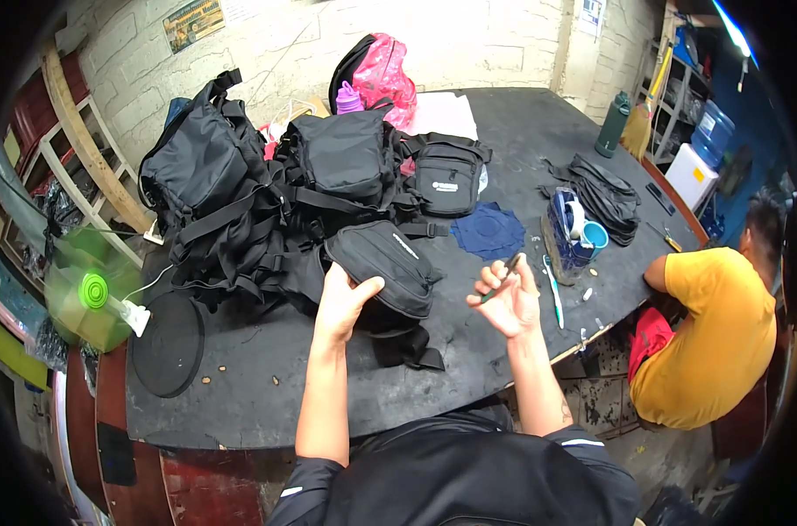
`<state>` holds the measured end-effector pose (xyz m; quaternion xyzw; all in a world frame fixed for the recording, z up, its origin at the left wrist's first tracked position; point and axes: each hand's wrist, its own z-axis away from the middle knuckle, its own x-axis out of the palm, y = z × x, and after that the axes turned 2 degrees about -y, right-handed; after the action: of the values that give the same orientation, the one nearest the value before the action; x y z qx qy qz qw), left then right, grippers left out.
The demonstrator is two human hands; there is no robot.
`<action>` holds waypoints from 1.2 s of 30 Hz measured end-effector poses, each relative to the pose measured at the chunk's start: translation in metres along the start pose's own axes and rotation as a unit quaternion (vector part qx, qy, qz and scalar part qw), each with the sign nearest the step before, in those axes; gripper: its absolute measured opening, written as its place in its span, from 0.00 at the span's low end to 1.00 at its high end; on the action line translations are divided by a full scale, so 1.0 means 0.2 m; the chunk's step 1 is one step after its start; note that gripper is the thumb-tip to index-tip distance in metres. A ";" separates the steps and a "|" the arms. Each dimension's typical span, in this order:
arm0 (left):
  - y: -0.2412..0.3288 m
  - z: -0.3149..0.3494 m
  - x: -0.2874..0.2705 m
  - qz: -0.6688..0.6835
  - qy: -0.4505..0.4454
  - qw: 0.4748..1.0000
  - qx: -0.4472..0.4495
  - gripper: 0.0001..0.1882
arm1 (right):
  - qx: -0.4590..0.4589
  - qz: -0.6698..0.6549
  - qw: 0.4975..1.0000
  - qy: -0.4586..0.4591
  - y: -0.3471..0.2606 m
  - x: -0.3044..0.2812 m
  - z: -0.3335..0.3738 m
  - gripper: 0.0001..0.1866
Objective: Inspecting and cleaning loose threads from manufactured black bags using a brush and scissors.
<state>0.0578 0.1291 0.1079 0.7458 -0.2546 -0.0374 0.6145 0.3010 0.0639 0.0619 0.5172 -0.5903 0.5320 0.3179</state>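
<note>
My left hand (339, 305) is closed on the near left edge of a black waist bag (382, 263), its thumb lying across the front. The bag is tilted over the table, with a zip and a small pale label on it. Just right of the bag, my right hand (514, 309) is raised, palm up, its fingers closed on a slim dark tool (489, 296) whose exact kind I cannot make out. A black strap (409, 351) hangs below the bag onto the table. Beyond my right hand lies a dark blue cloth (488, 231).
Black bags (337, 158) are piled left and behind; a small black pouch (448, 175) lies beyond. At right are a toothbrush (553, 291), a blue cup (595, 235) and a green bottle (612, 125). A person in yellow (709, 337) sits at the right edge. A green fan (93, 291) stands left.
</note>
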 end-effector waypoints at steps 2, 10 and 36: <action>-0.09 -0.01 -0.04 -0.002 0.004 1.000 -0.012 0.28 | -0.049 0.240 0.963 0.109 0.01 0.03 0.00 0.21; -0.11 -0.09 0.09 -0.060 0.005 0.997 -0.038 0.32 | -0.206 0.633 0.722 0.189 0.40 0.02 -0.06 0.15; -0.38 -0.13 0.22 -0.256 0.198 0.924 0.202 0.04 | -0.200 0.869 0.438 0.115 0.14 0.18 -0.17 0.16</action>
<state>0.1307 0.1438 0.0540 0.8862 0.0700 0.0073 0.4580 0.2593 0.0833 0.0936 -0.4112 -0.7776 0.4510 -0.1514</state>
